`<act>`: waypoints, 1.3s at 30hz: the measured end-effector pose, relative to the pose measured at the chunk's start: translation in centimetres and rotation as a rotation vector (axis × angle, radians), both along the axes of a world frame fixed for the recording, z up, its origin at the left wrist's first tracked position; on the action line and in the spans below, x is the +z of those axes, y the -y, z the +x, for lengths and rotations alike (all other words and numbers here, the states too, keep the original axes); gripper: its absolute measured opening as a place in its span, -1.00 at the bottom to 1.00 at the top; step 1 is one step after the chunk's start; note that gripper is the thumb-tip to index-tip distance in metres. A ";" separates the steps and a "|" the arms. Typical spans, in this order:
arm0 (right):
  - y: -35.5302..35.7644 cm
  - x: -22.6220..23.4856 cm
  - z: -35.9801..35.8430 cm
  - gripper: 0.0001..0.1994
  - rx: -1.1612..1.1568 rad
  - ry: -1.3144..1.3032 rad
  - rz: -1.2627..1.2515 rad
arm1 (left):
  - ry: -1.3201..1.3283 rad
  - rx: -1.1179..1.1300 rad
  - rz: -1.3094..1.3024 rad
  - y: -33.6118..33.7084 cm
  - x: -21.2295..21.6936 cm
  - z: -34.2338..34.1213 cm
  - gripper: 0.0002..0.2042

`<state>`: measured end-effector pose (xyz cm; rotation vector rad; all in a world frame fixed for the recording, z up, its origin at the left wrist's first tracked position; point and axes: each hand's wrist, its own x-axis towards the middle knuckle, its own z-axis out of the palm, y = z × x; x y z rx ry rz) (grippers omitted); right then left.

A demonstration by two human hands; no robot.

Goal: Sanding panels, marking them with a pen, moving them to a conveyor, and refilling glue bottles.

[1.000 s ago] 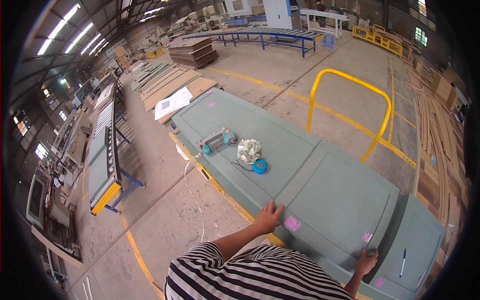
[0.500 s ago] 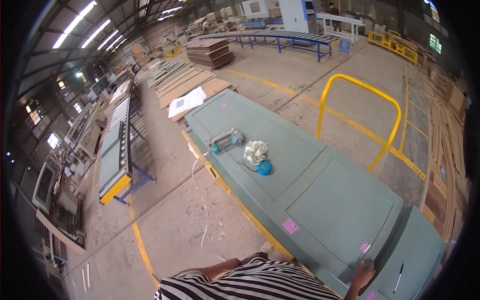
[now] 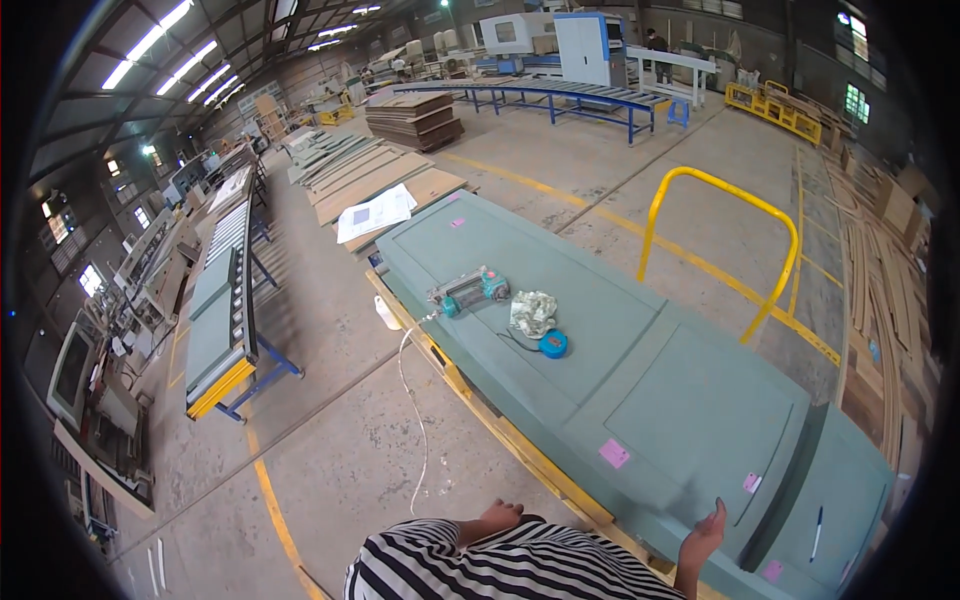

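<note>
My right hand is just over the near edge of a grey-green panelled door, fingers raised and holding nothing. My left hand hovers in front of my striped shirt, fingers loosely apart and apparently empty. On the door lie a teal-and-grey hand tool with a white hose, a crumpled whitish wad and a round blue case that looks like a tape measure. Pink labels dot the surface. Past a dark gap, a second green panel carries a pen.
The door rests on a yellow-edged cart, and a yellow tube handle rises beyond it. Stacked boards with paper sheets sit past its far end. A roller conveyor runs along the left; timber strips lie at right.
My right hand has lifted off the panel by the gap and moved slightly left, toward the near edge. My left hand has come into view at my waist. The view has shifted slightly.
</note>
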<state>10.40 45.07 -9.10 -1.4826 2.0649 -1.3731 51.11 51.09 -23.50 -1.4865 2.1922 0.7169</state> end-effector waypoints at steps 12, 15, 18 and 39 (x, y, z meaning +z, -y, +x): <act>-2.5 -1.9 21.4 -0.68 0.547 0.486 0.506 | -0.533 0.764 -0.474 -10.4 16.9 22.7 -0.76; -2.2 0.8 29.6 -0.42 0.758 0.847 0.862 | -0.695 0.592 -0.675 -6.6 21.4 22.6 -0.86; -2.6 4.9 35.7 -0.23 0.811 1.200 0.962 | -0.864 0.341 -0.870 -4.5 25.1 18.6 -0.72; -10.8 10.6 25.0 -0.29 0.463 1.998 0.139 | -1.325 0.608 -0.475 -0.6 21.9 7.7 -0.84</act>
